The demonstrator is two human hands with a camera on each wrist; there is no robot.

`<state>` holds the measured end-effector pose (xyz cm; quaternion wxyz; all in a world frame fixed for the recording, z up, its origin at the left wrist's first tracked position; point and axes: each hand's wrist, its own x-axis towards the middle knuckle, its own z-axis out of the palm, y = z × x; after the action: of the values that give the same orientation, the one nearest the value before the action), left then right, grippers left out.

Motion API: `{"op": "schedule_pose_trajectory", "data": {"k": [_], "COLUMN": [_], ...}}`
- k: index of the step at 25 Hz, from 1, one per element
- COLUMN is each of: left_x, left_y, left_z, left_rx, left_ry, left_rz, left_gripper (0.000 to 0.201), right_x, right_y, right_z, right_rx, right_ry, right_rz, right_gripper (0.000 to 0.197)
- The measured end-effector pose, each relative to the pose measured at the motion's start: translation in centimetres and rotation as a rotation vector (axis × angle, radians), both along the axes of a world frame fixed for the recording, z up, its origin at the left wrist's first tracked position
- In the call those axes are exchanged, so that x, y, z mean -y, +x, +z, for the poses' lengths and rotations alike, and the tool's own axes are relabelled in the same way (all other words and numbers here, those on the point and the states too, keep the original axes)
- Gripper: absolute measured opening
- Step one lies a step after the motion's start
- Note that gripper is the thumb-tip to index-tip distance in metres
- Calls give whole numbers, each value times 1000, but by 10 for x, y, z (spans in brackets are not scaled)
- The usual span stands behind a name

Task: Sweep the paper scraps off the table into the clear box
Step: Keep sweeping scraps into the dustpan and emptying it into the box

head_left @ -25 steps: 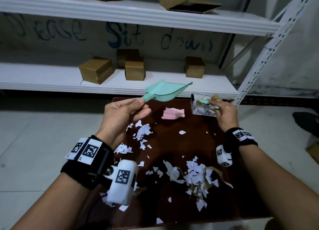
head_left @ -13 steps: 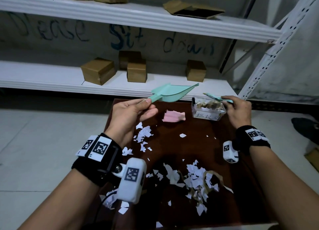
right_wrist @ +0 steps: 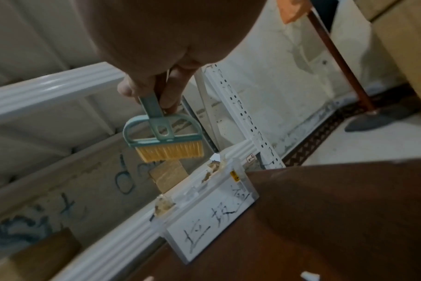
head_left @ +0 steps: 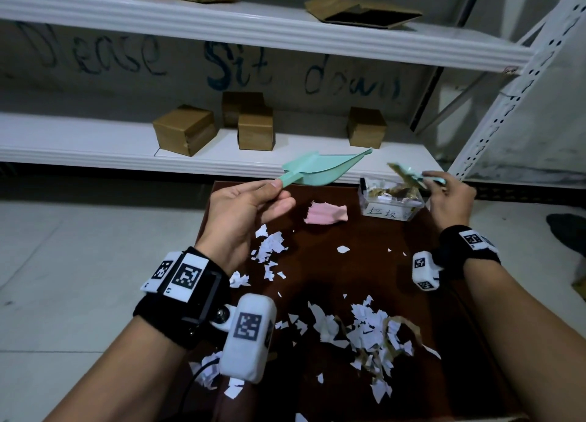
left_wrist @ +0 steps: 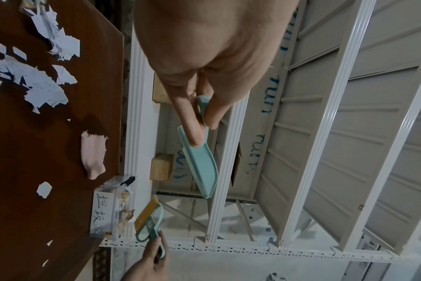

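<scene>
My left hand (head_left: pixel 250 206) (left_wrist: pixel 199 114) pinches the handle of a mint-green dustpan (head_left: pixel 320 171) (left_wrist: pixel 201 167), held in the air above the far left of the dark wooden table (head_left: pixel 364 263). My right hand (head_left: pixel 450 196) (right_wrist: pixel 154 95) grips a small green brush with yellow bristles (head_left: pixel 409 176) (right_wrist: pixel 166 138) (left_wrist: pixel 148 218) just above the clear box (head_left: pixel 390 201) (right_wrist: pixel 207 205) (left_wrist: pixel 113 205) at the table's far right corner. The box holds brown and white scraps and bears a handwritten label. White paper scraps (head_left: pixel 371 333) (left_wrist: pixel 36 79) lie scattered over the table.
A pink crumpled piece (head_left: pixel 326 214) (left_wrist: pixel 93 154) lies left of the box. White metal shelves (head_left: pixel 222 164) with cardboard boxes (head_left: pixel 255 126) stand right behind the table. Tiled floor lies to both sides.
My right hand has lifted the brush up from inside the clear box to just above it. The dustpan stays raised in my left hand, nearly still.
</scene>
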<state>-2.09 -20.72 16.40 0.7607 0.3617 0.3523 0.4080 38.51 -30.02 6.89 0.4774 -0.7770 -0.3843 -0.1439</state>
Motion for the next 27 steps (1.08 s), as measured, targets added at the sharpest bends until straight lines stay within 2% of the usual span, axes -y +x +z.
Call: {"op": "schedule_pose_trajectory", "data": {"k": [4, 7, 11, 23, 27], "left_x": [-3, -2, 0, -5, -4], "left_y": [2, 3, 0, 9, 13], "left_z": [0, 0, 0, -5, -4], "left_rx": [0, -2, 2, -1, 21], "left_ry": [8, 14, 17, -10, -3], "left_rz": [4, 0, -5, -13, 7], "left_gripper": [8, 8, 9, 11, 10], "right_x": [-3, -7, -17, -23, -32], "right_y": [12, 14, 17, 62, 59], "right_z": [-5, -13, -11, -37, -50], "right_rx": [-183, -236, -234, -319, -392], "right_ry": [200, 264, 331, 344, 326], "right_rz": [-128, -161, -176, -130, -75], "right_gripper": [26, 34, 34, 38, 32]}}
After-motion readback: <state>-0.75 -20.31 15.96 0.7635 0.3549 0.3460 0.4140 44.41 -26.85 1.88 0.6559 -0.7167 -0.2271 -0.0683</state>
